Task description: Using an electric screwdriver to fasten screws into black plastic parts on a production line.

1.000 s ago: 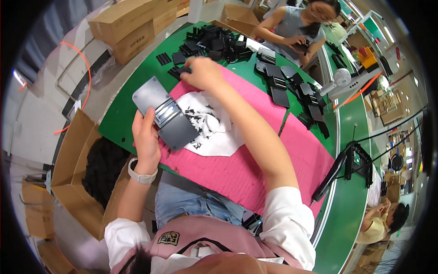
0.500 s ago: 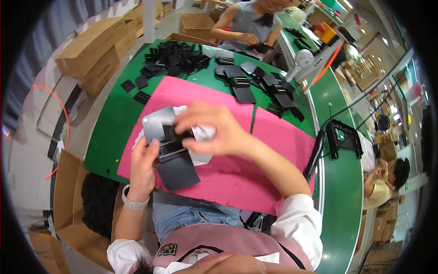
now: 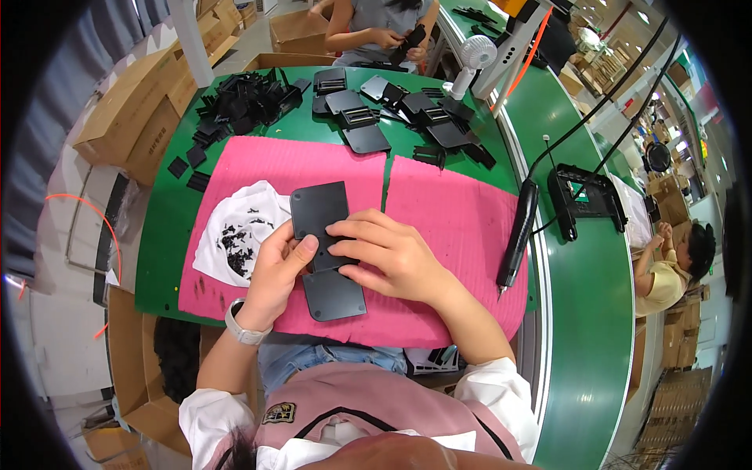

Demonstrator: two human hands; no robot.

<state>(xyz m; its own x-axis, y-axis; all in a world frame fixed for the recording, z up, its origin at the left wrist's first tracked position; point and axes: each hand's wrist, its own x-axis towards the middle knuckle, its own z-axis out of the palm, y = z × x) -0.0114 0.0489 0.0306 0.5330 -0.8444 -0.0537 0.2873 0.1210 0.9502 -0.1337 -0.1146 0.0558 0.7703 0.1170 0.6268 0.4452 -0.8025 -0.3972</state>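
Over the pink foam mat [image 3: 446,235] I hold a black hinged piece [image 3: 319,205], two flat plates with rounded corners joined by a narrower middle part. My left hand [image 3: 274,270] is closed on its left edge, thumb lying across the upper face. My right hand [image 3: 392,254] grips the middle part from the right; its fingers cover most of that part. Left of the piece lies a white cloth [image 3: 222,210], with many small dark screw-like bits [image 3: 239,247] scattered on it.
A black electric screwdriver [image 3: 518,235] rests at the mat's right edge, its cable running up right. Loose black parts [image 3: 243,106] and similar hinged pieces [image 3: 365,139] cover the far table. A small white fan [image 3: 476,56] stands behind. Across the table, a person handles a black part [image 3: 407,45].
The hinged piece has moved off the white cloth, uncovering the dark bits, and a plainer dark face now shows. My right hand has come down onto its middle. The view has shifted.
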